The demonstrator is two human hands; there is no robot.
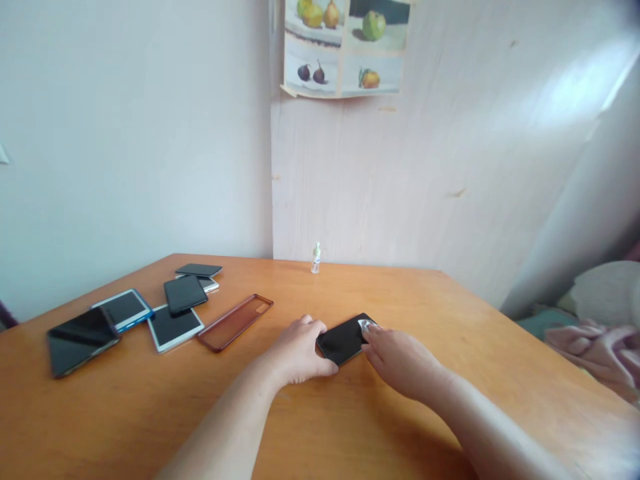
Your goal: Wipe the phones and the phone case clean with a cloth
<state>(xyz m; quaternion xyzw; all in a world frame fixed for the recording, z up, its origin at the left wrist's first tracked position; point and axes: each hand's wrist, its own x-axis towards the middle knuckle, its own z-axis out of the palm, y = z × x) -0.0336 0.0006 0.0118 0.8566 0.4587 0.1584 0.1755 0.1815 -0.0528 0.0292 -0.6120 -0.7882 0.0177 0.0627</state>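
One fruit poster [346,48] above wooden table [400,293]; left grip [301,352] clasps phone [342,341], right grip [397,360] wipe [365,325]

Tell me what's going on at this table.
A person's left grip holds the near-left end of a black smartphone, while the right grip holds what looks like a crumpled white wipe against its screen. A translucent reddish phone case and other dark-screened devices lie to the left; a small bottle stands behind.

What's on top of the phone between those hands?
A small white wad, partly covered by the right hand. What lies beneath the wad on the phone cannot be seen.
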